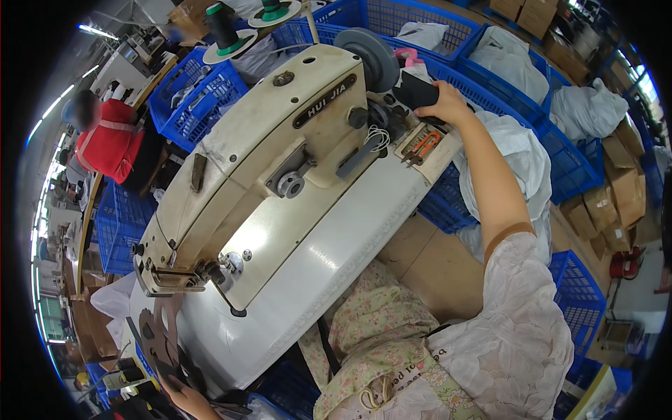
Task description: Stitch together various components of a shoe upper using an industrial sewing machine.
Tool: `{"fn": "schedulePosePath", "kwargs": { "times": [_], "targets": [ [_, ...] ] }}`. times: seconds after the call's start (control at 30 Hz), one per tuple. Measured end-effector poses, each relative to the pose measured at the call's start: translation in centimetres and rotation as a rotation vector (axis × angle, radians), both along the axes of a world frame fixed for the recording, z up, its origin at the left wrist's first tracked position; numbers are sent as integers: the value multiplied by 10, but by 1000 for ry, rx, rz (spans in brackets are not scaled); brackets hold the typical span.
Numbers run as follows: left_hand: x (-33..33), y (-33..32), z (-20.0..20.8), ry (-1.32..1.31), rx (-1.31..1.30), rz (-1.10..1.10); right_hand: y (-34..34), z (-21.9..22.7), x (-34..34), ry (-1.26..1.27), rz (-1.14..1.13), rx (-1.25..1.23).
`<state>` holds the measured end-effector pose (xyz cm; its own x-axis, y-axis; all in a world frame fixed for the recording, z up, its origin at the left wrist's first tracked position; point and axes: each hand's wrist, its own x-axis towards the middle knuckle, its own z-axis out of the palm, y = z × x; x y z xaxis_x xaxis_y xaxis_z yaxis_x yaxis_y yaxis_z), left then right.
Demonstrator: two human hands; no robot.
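My right hand (449, 105) reaches to the far right end of the sewing machine (252, 133), its fingers closed on a flat black piece (414, 91), apparently cut fabric or leather. At the lower left, my left hand (187, 400) is partly cut off by the frame edge. Its fingers are closed at the edge of a bundle of dark grey cut pieces (157, 343), which hangs at the left end of the machine bed, near the needle area (227, 269). Small tools with orange handles (423, 145) lie in a tray beside my right wrist.
The pale machine table (308, 280) slants across the middle. Two thread cones, one black (222, 31), stand behind the machine. Blue crates (504, 77) with white bags (584, 108) line the far and right sides. Cardboard boxes (619, 175) are stacked right. A person in red (108, 140) sits far left.
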<state>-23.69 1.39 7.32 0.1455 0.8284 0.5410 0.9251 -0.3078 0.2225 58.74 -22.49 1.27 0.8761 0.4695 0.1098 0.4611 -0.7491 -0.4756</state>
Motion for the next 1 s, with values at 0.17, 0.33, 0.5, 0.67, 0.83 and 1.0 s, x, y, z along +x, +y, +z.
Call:
{"fn": "schedulePosePath", "kwargs": {
  "times": [0.17,0.33,0.5,0.67,0.83,1.0],
  "targets": [
    [15,-11,20,-171,69,143,-2,-3,11,-85,-9,223],
    [71,-45,80,-394,103,168,-44,21,3,19,87,604],
    [158,-106,89,250,-383,-89,-50,12,-117,571,760,955],
    [209,-97,45,461,-436,-295,-24,-4,-298,1330,1384,724],
    [248,-92,12,603,-455,-260,-21,-15,-360,1521,1524,803],
    [266,-86,-9,501,-545,-283,-28,-23,-373,1394,972,658]
  ]
}}
